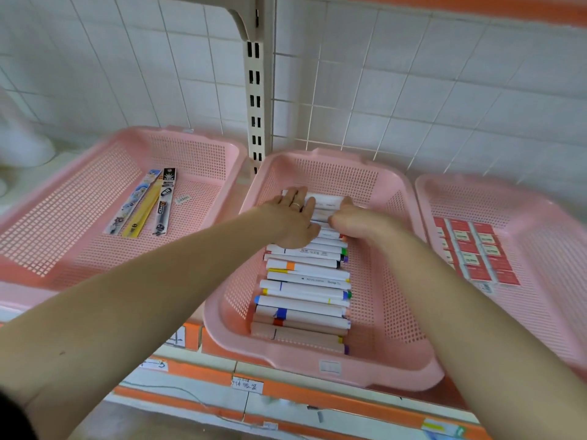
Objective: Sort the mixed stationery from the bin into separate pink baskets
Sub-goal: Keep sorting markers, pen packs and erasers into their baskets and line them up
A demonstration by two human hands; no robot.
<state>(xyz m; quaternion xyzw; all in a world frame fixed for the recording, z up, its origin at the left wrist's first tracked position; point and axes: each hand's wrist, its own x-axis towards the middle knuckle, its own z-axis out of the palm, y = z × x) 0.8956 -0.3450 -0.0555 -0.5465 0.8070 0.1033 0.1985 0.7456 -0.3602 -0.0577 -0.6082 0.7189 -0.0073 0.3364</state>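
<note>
Both hands are in the middle basket [317, 366], at the far end of the row of markers [305, 290] that runs crosswise from its back wall to its front wall. The left hand [295, 217] lies flat and open on the far markers, fingers straight. The right hand [352, 222] bends over their right-hand ends; whether it grips one or only nudges them I cannot tell.

The risk is in the row itself. The markers are round and lie side by side, so an uneven push could roll them, ride one over its neighbour, or skew the whole line. The basket's front seems to overhang the shelf's front edge [317, 398] — a hard shove might shift it.

The left basket [197, 144] holds a few packaged pens [143, 201] near its middle; the right basket [540, 249] holds red boxes [470, 249] in rows along its left side. The bin is not in view.

The baskets sit on a shop shelf with an orange front strip and paper labels [247, 385] — behind it a white tiled wall [413, 90] and a slotted upright [255, 90].
</note>
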